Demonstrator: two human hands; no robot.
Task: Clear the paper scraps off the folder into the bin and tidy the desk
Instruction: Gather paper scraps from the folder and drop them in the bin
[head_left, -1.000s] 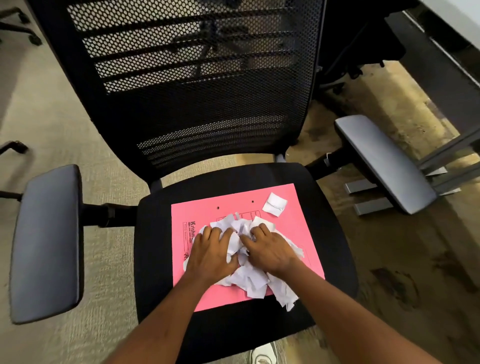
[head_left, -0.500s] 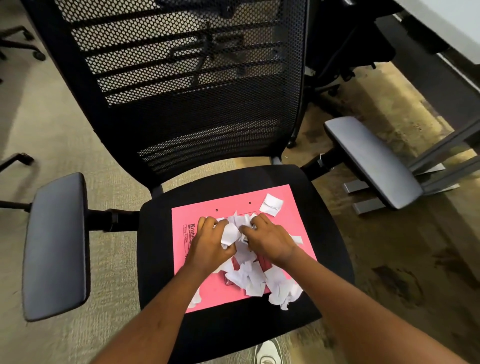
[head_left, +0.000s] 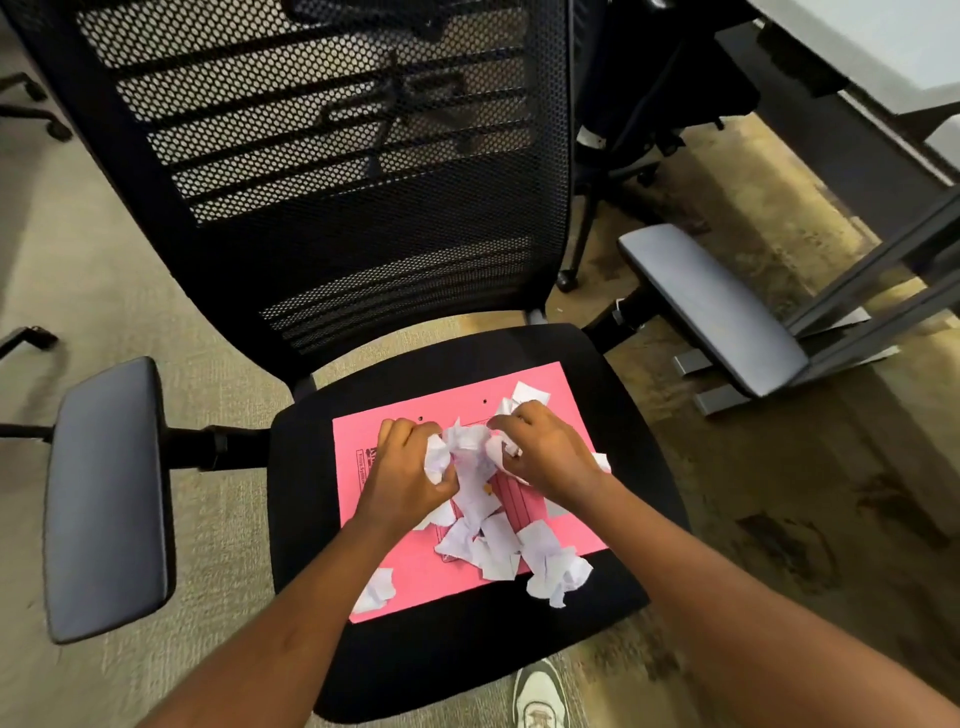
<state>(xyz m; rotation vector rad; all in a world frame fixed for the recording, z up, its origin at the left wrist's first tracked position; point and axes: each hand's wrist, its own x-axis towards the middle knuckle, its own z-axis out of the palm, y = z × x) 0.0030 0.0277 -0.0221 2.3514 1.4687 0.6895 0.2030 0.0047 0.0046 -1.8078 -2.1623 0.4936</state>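
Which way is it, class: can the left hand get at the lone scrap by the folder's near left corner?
Probably yes. That scrap lies uncovered beside the left forearm, but the left hand is full of scraps.

Both forearms reach forward; the left hand (head_left: 408, 470) and the right hand (head_left: 545, 457) are curled, fingers closed around paper scraps (head_left: 467, 457).

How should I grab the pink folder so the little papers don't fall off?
Probably best to hold the pink folder by its two short side edges, one hand from the left and one from the right, lifting both a little so it sags into a trough. It lies flat on the chair seat, and loose paper scraps already hang over its near edge, so gripping there would likely spill them.
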